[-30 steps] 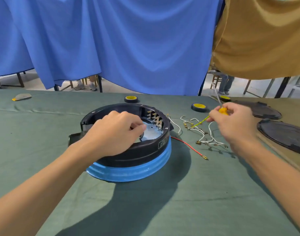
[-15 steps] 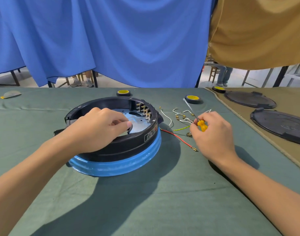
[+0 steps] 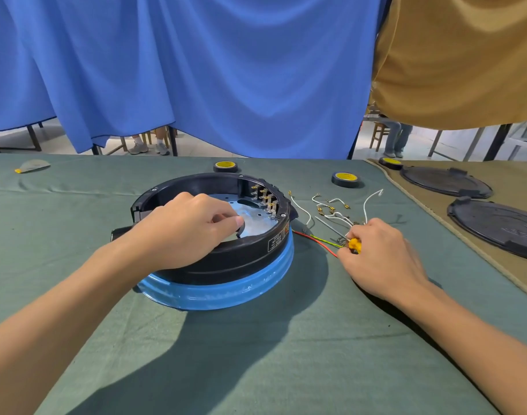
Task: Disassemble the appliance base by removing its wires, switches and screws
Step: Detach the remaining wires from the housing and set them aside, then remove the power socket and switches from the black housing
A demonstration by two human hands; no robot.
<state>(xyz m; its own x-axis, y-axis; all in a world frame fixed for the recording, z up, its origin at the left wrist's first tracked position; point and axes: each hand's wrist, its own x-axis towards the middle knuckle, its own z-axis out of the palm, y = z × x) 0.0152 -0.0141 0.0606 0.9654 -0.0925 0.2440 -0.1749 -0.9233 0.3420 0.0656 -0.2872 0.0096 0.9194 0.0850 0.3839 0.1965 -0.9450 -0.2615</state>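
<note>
Nearest is the dull green cloth covering the table (image 3: 286, 354), with both forearms reaching in over it. The left hand (image 3: 190, 232) lies over the near rim of the round appliance base (image 3: 226, 265), a black plastic ring on a blue metal band that sits left of centre on the cloth. Its fingers are curled, and thumb and forefinger meet just above the silver metal plate (image 3: 256, 221) inside; whether they pinch a screw or nothing is too small to tell. Just right of the base, the right hand (image 3: 382, 262) sits low on the cloth, fingers wrapped round a yellow-handled screwdriver (image 3: 354, 244) whose thin shaft points away and left over the loose wiring. A red wire (image 3: 313, 239), a green-and-yellow wire (image 3: 329, 241) and a tangle of white wires with brass ends (image 3: 334, 211) lie on the cloth beside the base, so the wire removal looks largely done. The red wire's end lies close against the base, and I cannot tell whether it is attached. The brass-tabbed switch contacts (image 3: 263, 199) remain on the far inner wall and the plate is still seated, so switches and screws appear to be left. Beyond lie black tape rolls with yellow cores (image 3: 346, 178) and round black plastic covers (image 3: 444, 181).
</note>
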